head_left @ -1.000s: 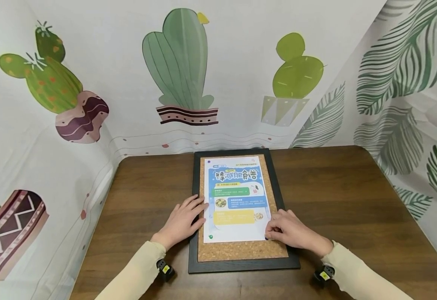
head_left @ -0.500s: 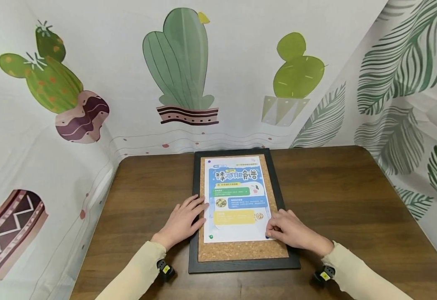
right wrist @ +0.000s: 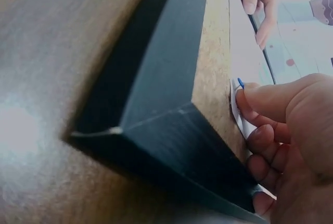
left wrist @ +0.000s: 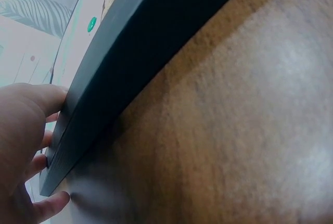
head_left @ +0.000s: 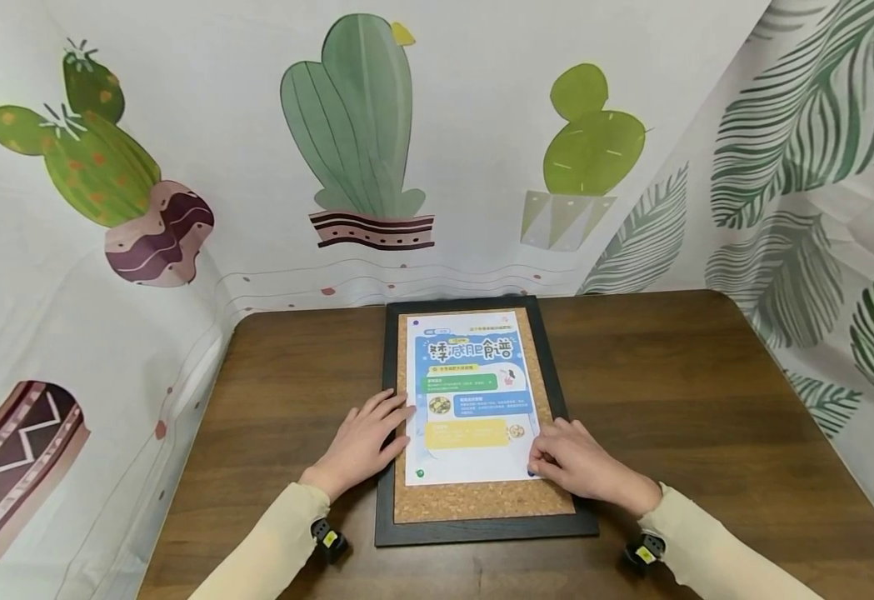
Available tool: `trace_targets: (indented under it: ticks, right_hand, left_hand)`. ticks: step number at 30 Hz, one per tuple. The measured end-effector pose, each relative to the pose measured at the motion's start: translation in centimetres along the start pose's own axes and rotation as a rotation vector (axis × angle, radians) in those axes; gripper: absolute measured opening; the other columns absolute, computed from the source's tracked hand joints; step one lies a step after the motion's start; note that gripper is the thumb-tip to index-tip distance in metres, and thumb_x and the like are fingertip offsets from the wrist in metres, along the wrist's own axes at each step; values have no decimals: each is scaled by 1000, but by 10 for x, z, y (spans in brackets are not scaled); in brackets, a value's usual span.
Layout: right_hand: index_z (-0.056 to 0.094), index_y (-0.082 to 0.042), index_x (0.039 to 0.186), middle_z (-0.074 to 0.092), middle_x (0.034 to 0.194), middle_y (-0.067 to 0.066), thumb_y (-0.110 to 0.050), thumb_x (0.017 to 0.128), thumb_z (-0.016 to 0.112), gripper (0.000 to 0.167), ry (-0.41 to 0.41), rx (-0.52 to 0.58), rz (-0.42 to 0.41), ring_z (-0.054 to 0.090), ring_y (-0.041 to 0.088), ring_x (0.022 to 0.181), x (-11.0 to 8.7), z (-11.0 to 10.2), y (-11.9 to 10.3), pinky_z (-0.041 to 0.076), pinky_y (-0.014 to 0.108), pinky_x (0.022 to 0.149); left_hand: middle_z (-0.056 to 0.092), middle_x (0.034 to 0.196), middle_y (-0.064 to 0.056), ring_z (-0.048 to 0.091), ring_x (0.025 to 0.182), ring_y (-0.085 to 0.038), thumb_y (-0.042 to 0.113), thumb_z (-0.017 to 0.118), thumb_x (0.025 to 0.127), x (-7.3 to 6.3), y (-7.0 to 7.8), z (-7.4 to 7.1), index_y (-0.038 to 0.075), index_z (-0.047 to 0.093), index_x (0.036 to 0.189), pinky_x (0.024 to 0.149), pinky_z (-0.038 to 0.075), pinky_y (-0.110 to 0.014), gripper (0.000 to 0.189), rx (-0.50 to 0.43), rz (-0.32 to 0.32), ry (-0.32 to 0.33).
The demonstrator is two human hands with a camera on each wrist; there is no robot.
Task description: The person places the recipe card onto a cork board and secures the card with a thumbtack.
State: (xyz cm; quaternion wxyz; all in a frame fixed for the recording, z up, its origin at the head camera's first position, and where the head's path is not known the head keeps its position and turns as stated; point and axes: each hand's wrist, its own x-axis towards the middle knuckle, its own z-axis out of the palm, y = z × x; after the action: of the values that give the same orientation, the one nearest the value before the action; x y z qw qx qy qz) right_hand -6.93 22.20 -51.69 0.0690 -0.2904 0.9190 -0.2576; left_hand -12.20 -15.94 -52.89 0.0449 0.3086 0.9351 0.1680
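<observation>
A printed poster sheet (head_left: 474,462) lies on a black-framed cork board (head_left: 481,504). My right hand (head_left: 575,458) is at the sheet's lower right corner, where its thumb and index finger pinch a blue pushpin (right wrist: 240,83); the other fingers curl over the frame's side. The sheet's corner lifts a little off the cork in the right wrist view. Fingers spread, my left hand (head_left: 365,437) rests across the board's left edge, fingertips on the sheet's margin. A green pushpin (left wrist: 91,24) sits at the lower left corner, and a purple one at the upper left.
The board lies flat on a brown wooden table (head_left: 302,358), its far edge close to the back of the table. Behind hangs a white cloth (head_left: 474,125) printed with cacti and leaves. Both wrists wear small black cameras.
The head view has shifted very slightly. Both hands stay in place, the right one still at the pushpin with a bit more of its blue showing than a second ago.
</observation>
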Motion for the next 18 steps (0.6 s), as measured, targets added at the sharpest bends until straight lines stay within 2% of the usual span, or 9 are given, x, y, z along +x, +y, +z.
trace_targets:
  ticks: [7,14,18]
  right_hand:
    - [66,-26,81,49,80,-18,-22,95,77,18,-17,-1,49,37,7,78,-1,1,-2,27,30,74]
    - [66,-28,81,49,79,-20,-23,94,78,18,-8,2,54,37,6,78,-1,3,2,27,31,74]
    - [66,-31,87,47,78,-21,-25,95,78,15,14,13,38,36,4,77,-3,5,4,26,30,75]
  left_hand:
    - [46,161,-9,35,152,-34,37,64,105,0,0,-1,17,58,150,107,41,-66,50,-4,4,-1]
    - [47,160,-10,35,152,-34,36,65,104,0,0,0,16,59,150,106,41,-65,50,-4,11,8]
    - [47,160,-10,36,152,-34,36,64,104,0,0,0,16,59,150,106,41,-66,50,-5,10,9]
